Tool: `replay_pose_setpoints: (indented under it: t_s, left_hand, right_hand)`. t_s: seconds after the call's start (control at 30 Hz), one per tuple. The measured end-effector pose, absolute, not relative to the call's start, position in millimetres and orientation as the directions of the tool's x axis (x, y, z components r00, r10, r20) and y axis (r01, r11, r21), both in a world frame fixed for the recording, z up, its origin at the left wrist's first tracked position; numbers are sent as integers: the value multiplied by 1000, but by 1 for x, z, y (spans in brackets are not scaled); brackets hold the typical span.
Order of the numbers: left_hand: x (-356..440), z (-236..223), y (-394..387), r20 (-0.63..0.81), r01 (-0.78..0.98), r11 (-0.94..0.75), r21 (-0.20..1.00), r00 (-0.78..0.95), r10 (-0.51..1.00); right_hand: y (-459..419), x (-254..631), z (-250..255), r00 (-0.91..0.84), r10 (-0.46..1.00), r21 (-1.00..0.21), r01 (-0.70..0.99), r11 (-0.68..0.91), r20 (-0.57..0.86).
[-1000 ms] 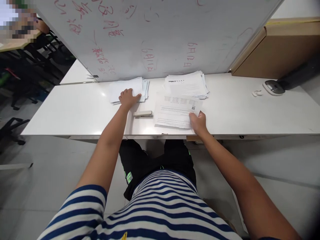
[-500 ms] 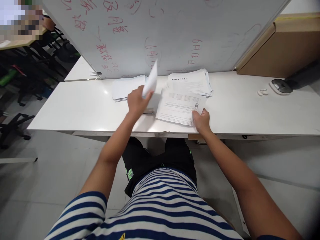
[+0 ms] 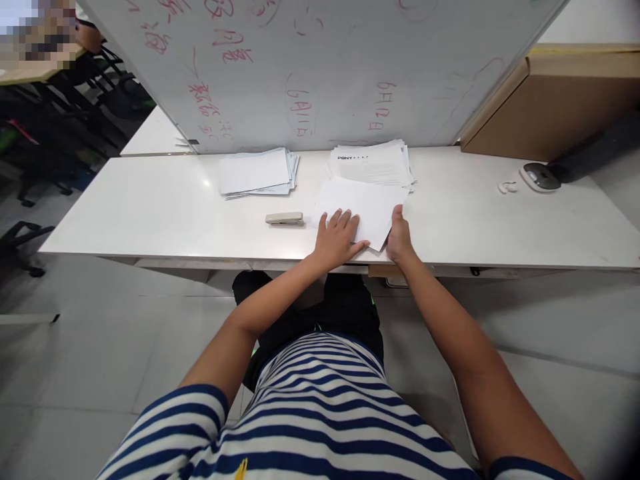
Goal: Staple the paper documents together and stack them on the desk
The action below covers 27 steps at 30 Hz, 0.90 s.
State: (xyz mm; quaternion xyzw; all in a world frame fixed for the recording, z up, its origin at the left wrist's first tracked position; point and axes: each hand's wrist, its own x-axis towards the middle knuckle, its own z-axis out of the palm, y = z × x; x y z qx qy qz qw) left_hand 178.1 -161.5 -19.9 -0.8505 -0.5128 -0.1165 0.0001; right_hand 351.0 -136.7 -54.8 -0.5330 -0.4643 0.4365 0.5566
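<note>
Sheets of paper lie near the desk's front edge, with a blank white side on top. Across their lower left part my left hand rests flat, fingers spread. My right hand grips the sheets at their lower right edge, the thumb along the side and the fingers mostly hidden. Just behind them is a pile of printed sheets, its top page headed with dark lettering. Left of my left hand a beige stapler lies on the desk. A second paper stack sits farther back on the left, its edges uneven.
The white desk runs up against a whiteboard with red handwriting. A cardboard box stands at the right, near a dark-and-silver device and a small white item. Office chairs are at the left.
My left hand has come right and down from the raised paper onto the sheets. A blank side now covers the print there. The stapler has come into full view.
</note>
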Motion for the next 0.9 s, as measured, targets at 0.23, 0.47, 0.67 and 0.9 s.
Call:
replay_pose_setpoints:
  t_s: [0.23,0.47,0.67,0.9]
  left_hand:
    - [156,-21,-143,112,708,-691,144,682,722]
    - [144,-23,-129,146,610,-786,94,773,618]
    - [139,-24,-124,175,586,-810,36,794,582]
    - [142,-33,-124,222,528,-849,-26,831,510]
  right_hand:
    - [-140,351,-48,273,961,-993,97,-66,-37]
    - [-137,356,-52,257,964,-994,59,-87,-69]
    - [-138,357,-46,253,960,-987,71,-143,-121]
    - [-136,356,-49,182,976,-991,29,-127,-120]
